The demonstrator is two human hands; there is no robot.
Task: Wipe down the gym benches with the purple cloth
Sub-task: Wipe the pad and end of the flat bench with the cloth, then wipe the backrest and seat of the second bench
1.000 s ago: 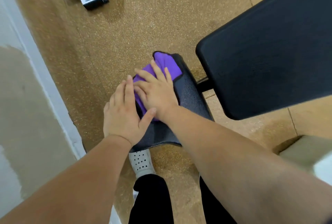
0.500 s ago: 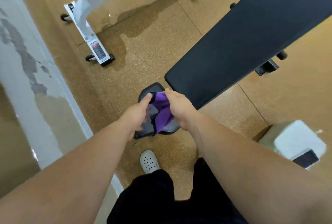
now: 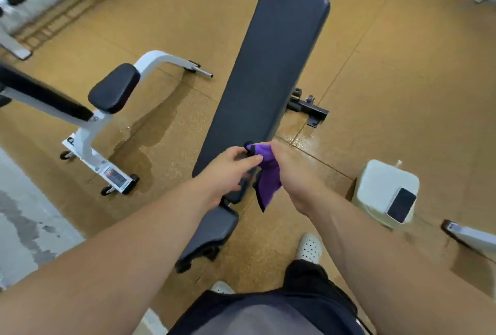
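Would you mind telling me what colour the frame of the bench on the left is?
The frame is white, clearest in the head view.

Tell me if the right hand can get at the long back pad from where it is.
Probably yes. The right hand, gripping the purple cloth together with the left hand, is beside the near end of the long back pad, and nothing lies on the pad.

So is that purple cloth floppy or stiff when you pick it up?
Probably floppy: the purple cloth hangs in folds from the right hand. Likely light too, since it looks thin and is held only at its top.
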